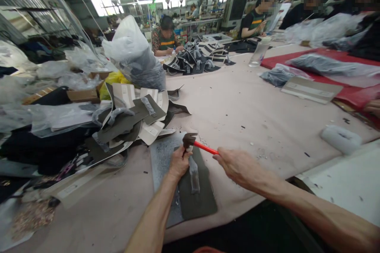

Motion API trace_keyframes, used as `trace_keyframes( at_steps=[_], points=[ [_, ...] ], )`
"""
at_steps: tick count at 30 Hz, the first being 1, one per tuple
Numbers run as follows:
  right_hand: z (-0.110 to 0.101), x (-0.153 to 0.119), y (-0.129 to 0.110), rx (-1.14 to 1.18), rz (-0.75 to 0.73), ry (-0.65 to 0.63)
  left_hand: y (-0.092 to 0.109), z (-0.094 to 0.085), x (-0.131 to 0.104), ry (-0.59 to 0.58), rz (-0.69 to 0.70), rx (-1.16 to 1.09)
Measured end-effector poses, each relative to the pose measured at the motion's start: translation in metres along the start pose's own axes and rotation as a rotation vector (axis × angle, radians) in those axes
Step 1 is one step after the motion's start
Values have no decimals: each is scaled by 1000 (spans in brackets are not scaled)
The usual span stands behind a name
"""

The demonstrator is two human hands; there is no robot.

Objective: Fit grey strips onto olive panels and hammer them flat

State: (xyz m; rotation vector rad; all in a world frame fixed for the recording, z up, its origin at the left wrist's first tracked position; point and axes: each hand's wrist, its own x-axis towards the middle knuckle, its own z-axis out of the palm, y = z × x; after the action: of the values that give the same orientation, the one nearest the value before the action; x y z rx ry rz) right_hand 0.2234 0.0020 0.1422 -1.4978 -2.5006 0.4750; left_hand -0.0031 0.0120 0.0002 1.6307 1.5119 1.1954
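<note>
Flat, dark panel (204,191) points lengthwise away from the tabletop's (231,102) near edge; left hand (179,163) pinches a pale piece (189,149), right hand (233,163) grips a red-handled hammer (204,147).

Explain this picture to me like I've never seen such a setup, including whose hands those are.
There is no machine: the bare hands belong to a person wearing a camera on their head. This single picture comes from it, looking forward and down.

The right hand holds a hammer by its red handle. The left hand is at the hammer's dark head; what its fingers pinch is unclear. Below is a dark panel on a speckled grey board.

Farther along the table lie piled panels and a white roll.
</note>
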Motion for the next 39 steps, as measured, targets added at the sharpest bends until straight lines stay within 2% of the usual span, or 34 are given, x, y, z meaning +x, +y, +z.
trace_keyframes(
  at_steps=[2,5,6,7,10,11,12,13,16,17,18,21,22,26,29,31,33,35,37,39],
  points=[
    [-12,2,-5,47,-9,101,0,0,0,4,-7,-20],
    [-22,6,-11,204,66,431,1,-1,1,20,-7,-72],
    [-19,6,-11,221,89,462,1,-1,1,20,-9,-83],
    [-14,6,-9,204,100,422,1,-1,1,16,-12,-86],
    [2,7,-2,60,62,45,-1,0,1,5,-30,-69],
    [4,7,-1,33,52,-33,-1,0,1,2,-33,-65],
    [4,8,-1,34,52,-37,-1,0,1,0,-34,-65],
    [3,9,-2,63,59,23,-1,0,1,1,-34,-67],
    [-1,10,-6,174,117,327,1,-1,1,2,-38,-74],
    [1,9,-6,177,118,344,1,-1,2,1,-44,-74],
    [3,7,-4,151,114,298,2,-1,2,-4,-49,-74],
    [11,2,5,25,78,-24,2,-1,2,3,-58,-79],
    [12,0,9,13,91,-78,2,-2,2,5,-54,-83],
    [22,-5,31,79,213,-59,1,-2,2,8,-25,-88],
    [50,-14,56,86,292,-121,2,-2,2,17,-29,-91],
    [72,-20,68,2,310,-91,2,-2,1,7,-38,-111],
    [86,-24,66,-98,235,54,4,-4,2,-8,-34,-118],
    [91,-22,48,-94,27,192,5,-6,3,-16,-30,-97],
    [89,-13,21,4,-250,171,8,-8,6,-20,-41,-78],
    [88,-1,-4,73,-457,63,10,-10,9,-22,-71,-81]
  ],
)
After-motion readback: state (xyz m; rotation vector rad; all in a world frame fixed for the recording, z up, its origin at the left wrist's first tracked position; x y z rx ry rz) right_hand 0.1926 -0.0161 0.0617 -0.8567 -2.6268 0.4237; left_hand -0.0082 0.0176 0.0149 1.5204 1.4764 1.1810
